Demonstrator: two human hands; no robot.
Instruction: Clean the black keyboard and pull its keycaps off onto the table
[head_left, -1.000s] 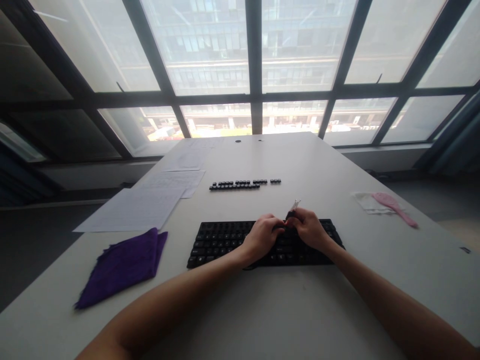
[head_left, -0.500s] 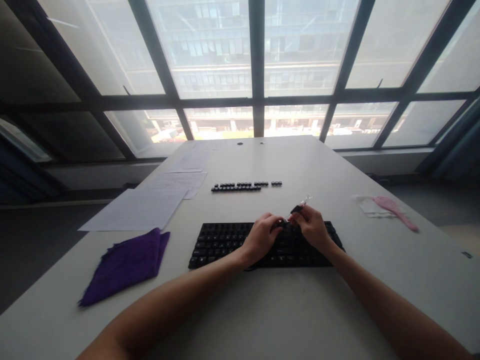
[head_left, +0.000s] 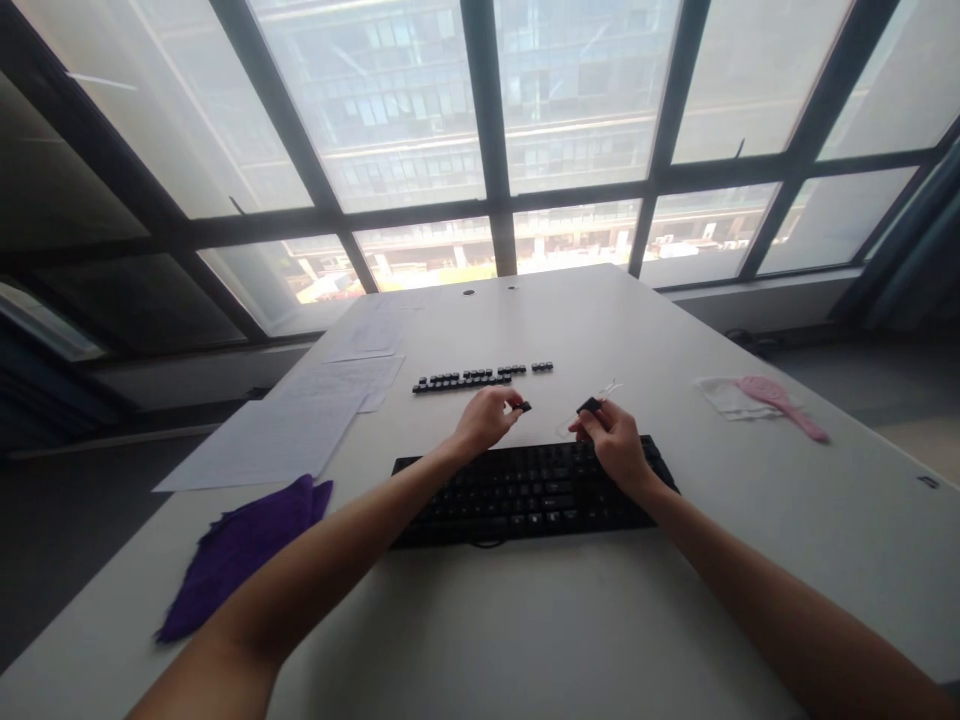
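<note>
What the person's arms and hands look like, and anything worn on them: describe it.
The left arm and right arm are bare as far as they show, with no sleeves or watch in view. The left hand and right hand wear no gloves; rings are too small to tell.

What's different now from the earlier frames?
The left hand has left the keyboard and moved leftward and away, toward the keycap rows, a black keycap now visible in its pinch. The right hand still holds the puller by the keyboard's far edge. Keyboard, keycap rows, purple cloth and papers stayed put.
</note>
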